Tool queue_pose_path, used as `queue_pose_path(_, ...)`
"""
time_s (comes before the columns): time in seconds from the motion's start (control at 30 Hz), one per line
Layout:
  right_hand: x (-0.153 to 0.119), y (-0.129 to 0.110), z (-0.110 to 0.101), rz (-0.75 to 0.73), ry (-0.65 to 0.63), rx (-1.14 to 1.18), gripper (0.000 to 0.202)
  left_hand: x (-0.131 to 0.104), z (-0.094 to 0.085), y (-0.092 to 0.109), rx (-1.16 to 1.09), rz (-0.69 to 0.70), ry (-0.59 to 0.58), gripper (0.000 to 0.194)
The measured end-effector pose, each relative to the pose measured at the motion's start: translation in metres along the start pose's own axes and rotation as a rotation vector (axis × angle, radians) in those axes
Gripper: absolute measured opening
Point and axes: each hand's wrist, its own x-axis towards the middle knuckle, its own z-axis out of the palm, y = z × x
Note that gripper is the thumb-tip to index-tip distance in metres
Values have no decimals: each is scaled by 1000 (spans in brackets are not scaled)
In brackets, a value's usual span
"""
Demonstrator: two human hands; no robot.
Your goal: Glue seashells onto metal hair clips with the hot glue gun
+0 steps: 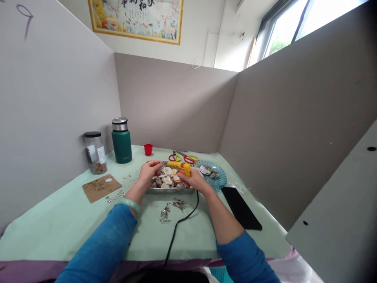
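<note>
My right hand (191, 180) is wrapped round the handle of a yellow hot glue gun (179, 166), whose nozzle points left and whose black cord runs down to the table's front edge. A whitish glue stick juts from the gun's back end. Close to the nozzle, my left hand (150, 169) has its fingertips pinched together; whatever is between them is too small to make out. Both hands are over a metal tray (169, 190) heaped with shells and small stones (166, 180). In front of the tray lie small piles of metal safety pins (165, 212).
Left stand a green flask (121, 145) and a clear jar (96, 153), near a brown card (101, 188). At the back are a red cup (148, 149) and scissors (188, 158). A blue glass plate (221, 179) and a black flat slab (241, 208) lie right. Grey partitions enclose the table.
</note>
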Motion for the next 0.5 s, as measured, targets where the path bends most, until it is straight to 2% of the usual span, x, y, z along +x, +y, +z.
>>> queue_pose_path(0.13,2,5,0,6,63,-116,36,0,1,1,-9,4,3,43)
queue_pose_path(0.27,7,13,-1,-99,146,-296,33,0,1,2,-16,17,28,44)
queue_pose_path(0.4,14,14,2,-69,77,-493,40,-1,1,3,-34,23,66,44)
queue_pose_path(0.5,19,10,5,-71,-61,-553,43,-2,2,5,-56,24,96,43)
